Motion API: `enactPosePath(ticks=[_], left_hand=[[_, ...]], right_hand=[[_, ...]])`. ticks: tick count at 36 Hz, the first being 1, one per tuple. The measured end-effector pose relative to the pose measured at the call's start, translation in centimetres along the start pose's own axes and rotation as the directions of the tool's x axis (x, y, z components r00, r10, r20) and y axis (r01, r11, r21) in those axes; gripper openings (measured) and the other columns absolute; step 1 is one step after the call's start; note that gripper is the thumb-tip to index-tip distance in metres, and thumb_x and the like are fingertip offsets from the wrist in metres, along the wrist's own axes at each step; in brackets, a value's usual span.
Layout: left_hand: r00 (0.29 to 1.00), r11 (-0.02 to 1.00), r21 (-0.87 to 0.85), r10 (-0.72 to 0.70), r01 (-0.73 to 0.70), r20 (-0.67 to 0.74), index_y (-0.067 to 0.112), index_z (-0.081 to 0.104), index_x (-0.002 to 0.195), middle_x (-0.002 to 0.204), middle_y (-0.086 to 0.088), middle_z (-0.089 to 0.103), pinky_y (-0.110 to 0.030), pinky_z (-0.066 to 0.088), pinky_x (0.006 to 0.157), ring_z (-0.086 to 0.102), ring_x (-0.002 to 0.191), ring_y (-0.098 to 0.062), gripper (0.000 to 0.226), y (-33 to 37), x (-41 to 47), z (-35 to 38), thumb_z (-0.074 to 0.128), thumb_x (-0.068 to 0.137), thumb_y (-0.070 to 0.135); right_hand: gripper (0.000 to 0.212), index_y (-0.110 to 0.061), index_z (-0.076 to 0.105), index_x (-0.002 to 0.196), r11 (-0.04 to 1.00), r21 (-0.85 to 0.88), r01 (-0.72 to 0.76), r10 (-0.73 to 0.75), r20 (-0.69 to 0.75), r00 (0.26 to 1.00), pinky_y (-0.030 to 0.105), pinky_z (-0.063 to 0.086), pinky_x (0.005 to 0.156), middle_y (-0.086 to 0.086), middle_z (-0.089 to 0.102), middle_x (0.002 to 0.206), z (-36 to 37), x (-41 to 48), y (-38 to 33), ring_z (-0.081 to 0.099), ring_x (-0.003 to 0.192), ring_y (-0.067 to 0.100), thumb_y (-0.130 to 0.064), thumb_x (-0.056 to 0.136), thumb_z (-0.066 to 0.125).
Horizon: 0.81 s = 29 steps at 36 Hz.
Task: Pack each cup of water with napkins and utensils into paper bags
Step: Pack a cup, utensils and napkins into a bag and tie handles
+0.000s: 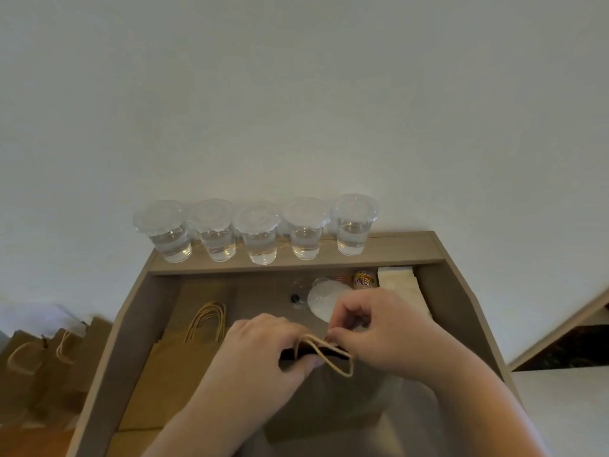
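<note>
clear plastic cups (260, 237), matt paper bags (184, 367), wood desk (461, 291)

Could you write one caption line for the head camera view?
The left hand and right hand pinch the top of a paper bag; five lidded cups of water stand on the shelf.

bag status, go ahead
Left hand and right hand pinch bag top. Five cups stand on shelf, unpacked. Spare bags lie left, not blocking.

desk (461, 291); five cups (260, 235) on ledge; flat bags (184, 357)
</note>
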<state>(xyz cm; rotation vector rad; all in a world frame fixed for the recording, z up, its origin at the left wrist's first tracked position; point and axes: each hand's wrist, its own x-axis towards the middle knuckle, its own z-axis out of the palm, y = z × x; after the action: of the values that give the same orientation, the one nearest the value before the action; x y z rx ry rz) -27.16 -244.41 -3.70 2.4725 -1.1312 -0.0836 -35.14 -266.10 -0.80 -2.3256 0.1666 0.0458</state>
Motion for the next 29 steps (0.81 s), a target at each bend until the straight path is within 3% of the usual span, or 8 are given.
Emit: enactPosePath(ticks=[6, 11, 15, 19, 23, 29], left_hand=[[1.0, 0.998, -0.07, 0.003, -0.001, 0.02, 0.048, 0.075, 0.101, 0.088, 0.028, 0.066, -0.021, 0.049, 0.088, 0.061, 0.093, 0.005, 0.041, 0.1, 0.1, -0.1, 0.047, 0.086, 0.073], [0.999, 0.989, -0.149, 0.021, -0.016, 0.033, 0.051, 0.075, 0.103, 0.087, 0.031, 0.065, -0.016, 0.051, 0.079, 0.063, 0.093, 0.005, 0.036, 0.6, 0.0, -0.4, 0.049, 0.086, 0.068], [0.999, 0.992, -0.12, 0.034, -0.03, 0.03, 0.05, 0.074, 0.105, 0.085, 0.033, 0.062, -0.008, 0.043, 0.074, 0.061, 0.092, 0.007, 0.039, 0.6, 0.1, -0.7, 0.045, 0.086, 0.068], [0.998, 0.995, -0.087, 0.044, -0.041, 0.042, 0.055, 0.072, 0.11, 0.094, 0.033, 0.063, -0.014, 0.046, 0.081, 0.06, 0.095, 0.008, 0.033, 0.4, 0.1, -0.5, 0.049, 0.088, 0.064], [0.998, 0.995, -0.084, 0.048, -0.044, 0.042, 0.053, 0.073, 0.11, 0.093, 0.032, 0.063, -0.012, 0.047, 0.079, 0.06, 0.093, 0.008, 0.022, 0.1, 0.0, -0.6, 0.06, 0.092, 0.056], [0.995, 0.989, -0.121, 0.093, -0.088, 0.036, 0.047, 0.074, 0.104, 0.088, 0.031, 0.059, -0.004, 0.037, 0.072, 0.055, 0.086, 0.013, 0.037, 0.1, 0.0, -0.7, 0.045, 0.092, 0.066]], right_hand=[[0.002, -0.04, 0.075, 0.09, 0.993, -0.115, 0.018, -0.012, 0.051, 0.999, 0.013, 0.055, 0.071, -0.028, 0.073, 0.09, 0.4, -1.3, -1.6, 0.067, 0.092, -0.01, -0.041, 0.092, 0.074], [0.007, -0.035, 0.074, 0.095, 0.97, -0.243, 0.03, -0.017, 0.057, 0.998, 0.022, 0.061, 0.084, -0.02, 0.074, 0.092, 0.7, -2.1, -2.8, 0.07, 0.091, 0.0, -0.04, 0.094, 0.069], [0.012, -0.032, 0.071, 0.101, 0.934, -0.355, 0.05, -0.034, 0.051, 0.998, 0.026, 0.062, 0.081, -0.014, 0.074, 0.094, 0.9, -2.1, -3.3, 0.069, 0.089, 0.005, -0.039, 0.095, 0.064], [0.015, -0.031, 0.068, 0.098, 0.901, -0.432, 0.034, -0.022, 0.032, 0.999, 0.029, 0.061, 0.076, -0.012, 0.072, 0.089, 1.4, -2.0, -3.4, 0.067, 0.084, 0.009, -0.041, 0.093, 0.059], [0.011, -0.032, 0.07, 0.097, 0.91, -0.415, 0.011, 0.008, 0.044, 0.999, 0.02, 0.058, 0.072, -0.01, 0.073, 0.089, 1.4, -1.7, -3.5, 0.067, 0.082, 0.008, -0.04, 0.093, 0.062], [0.014, -0.03, 0.07, 0.096, 0.919, -0.393, 0.017, 0.0, 0.042, 0.999, 0.017, 0.056, 0.072, -0.012, 0.073, 0.091, 0.9, -1.9, -3.9, 0.068, 0.084, 0.005, -0.043, 0.094, 0.065]])
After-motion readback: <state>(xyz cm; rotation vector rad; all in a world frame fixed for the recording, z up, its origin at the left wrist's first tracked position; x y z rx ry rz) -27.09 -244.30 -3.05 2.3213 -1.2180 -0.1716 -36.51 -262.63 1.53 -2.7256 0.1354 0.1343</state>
